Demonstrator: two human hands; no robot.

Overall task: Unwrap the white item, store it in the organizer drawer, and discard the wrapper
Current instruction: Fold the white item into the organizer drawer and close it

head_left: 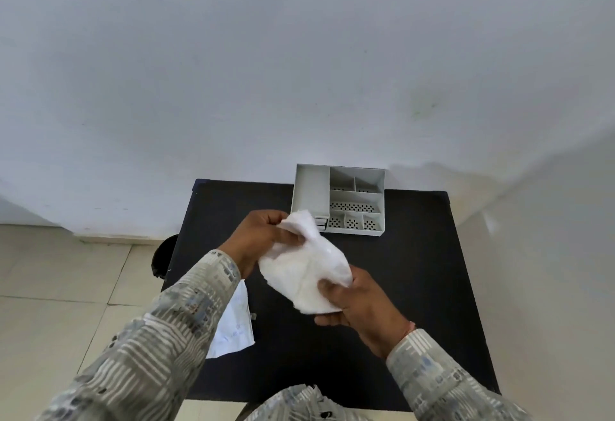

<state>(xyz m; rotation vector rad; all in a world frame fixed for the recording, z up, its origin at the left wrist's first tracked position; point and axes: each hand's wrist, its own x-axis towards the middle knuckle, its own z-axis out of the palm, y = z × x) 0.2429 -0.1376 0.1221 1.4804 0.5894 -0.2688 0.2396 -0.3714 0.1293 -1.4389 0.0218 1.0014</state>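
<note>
The white item (304, 270), soft and perhaps still partly wrapped, is held above the black table (399, 287), its far end pinched by the left hand (263, 237) and its near edge clasped by the right hand (356, 304), with the grey organizer (337, 201) just behind and a clear wrapper (233, 327) beneath the left sleeve.

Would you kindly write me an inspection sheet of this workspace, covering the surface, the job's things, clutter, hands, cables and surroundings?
Surface: black table, set against the wall.
Job's things: white item held above the table in both hands; grey organizer at the table's far edge, its compartments looking empty; clear wrapper lying at the table's left edge, partly under the left sleeve.
Clutter: nothing seen.
Hands: left hand pinches the item's upper end; right hand grips its lower end.
Cables: nothing seen.
Surroundings: plain white wall; tiled floor; dark round object on the floor left of the table, mostly hidden, cannot tell what it is.
</note>
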